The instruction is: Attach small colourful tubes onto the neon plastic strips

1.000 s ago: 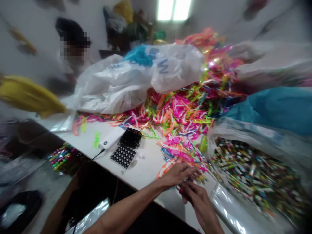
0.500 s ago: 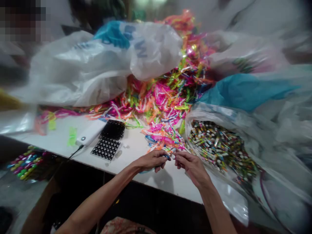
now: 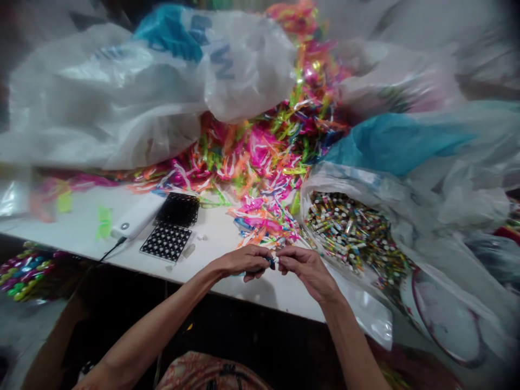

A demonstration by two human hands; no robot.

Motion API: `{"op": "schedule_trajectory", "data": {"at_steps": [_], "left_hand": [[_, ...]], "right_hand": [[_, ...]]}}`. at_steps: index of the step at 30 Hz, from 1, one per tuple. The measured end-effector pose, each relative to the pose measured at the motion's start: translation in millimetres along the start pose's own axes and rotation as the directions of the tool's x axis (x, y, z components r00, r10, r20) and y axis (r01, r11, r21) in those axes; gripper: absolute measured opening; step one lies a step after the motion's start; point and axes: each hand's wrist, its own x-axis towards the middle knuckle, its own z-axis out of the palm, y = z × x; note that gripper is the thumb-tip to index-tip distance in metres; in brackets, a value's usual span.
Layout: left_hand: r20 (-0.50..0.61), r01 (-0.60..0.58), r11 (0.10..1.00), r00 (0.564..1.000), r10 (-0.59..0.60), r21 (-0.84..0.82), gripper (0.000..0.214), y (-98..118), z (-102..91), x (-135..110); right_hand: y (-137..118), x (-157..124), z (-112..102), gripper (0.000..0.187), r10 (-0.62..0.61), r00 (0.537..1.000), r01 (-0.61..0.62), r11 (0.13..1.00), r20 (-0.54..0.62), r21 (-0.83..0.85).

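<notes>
My left hand (image 3: 242, 261) and my right hand (image 3: 305, 269) meet fingertip to fingertip over the front of the white table (image 3: 227, 244). Both are pinched on one small part (image 3: 273, 260) held between them, blue and white, too small to name. Just behind them lies a heap of bright pink, orange and green plastic strips (image 3: 260, 168). To the right, an open clear bag (image 3: 357, 233) holds many small colourful tubes.
A black perforated tray (image 3: 166, 241) and a second one (image 3: 177, 209) lie left of my hands, beside a white power bank (image 3: 136, 216) with a cable. Large white (image 3: 134, 92) and blue plastic bags (image 3: 390, 141) crowd the back. More coloured pieces (image 3: 22, 271) sit below the table's left edge.
The camera has tilted down and steadied. My hands have risen off the table's edge and come together on the small part in front of me.
</notes>
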Motion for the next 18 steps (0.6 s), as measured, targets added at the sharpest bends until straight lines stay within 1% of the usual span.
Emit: {"op": "schedule_trajectory", "data": {"at_steps": [3,5,8,11,15,18], "left_hand": [[0.025,0.019,1.000,1.000,-0.018,-0.022,0.014,-1.3,0.2,1.7],[0.020,0.028,0.999,0.999,-0.027,-0.025,0.013,-0.9,0.2,2.4],[0.020,0.018,0.999,1.000,-0.018,0.032,0.013,1.0,-1.3,2.8],[0.049,0.026,0.997,0.998,-0.029,0.073,0.013,0.9,-4.0,2.9],[0.058,0.041,0.999,0.997,-0.043,0.028,0.014,-5.8,-5.7,3.8],[0.033,0.042,0.996,0.998,-0.045,0.074,0.025,-12.2,-4.6,4.2]], "right_hand": [[-0.7,-1.2,-0.2,0.013,-0.022,0.999,0.023,0.999,0.026,-0.039],[-0.2,-1.7,-0.8,0.013,-0.023,0.999,0.026,0.997,0.050,-0.070],[2.5,-1.8,-2.4,0.014,-0.001,0.998,0.005,0.998,0.060,-0.068],[5.1,-1.2,-3.4,0.014,0.012,0.998,-0.008,0.998,0.062,-0.064],[6.4,-1.2,-3.6,0.014,-0.011,0.996,0.024,0.989,0.085,-0.148],[9.5,-3.0,-3.6,0.013,-0.012,0.998,0.026,0.973,0.064,-0.231]]}}
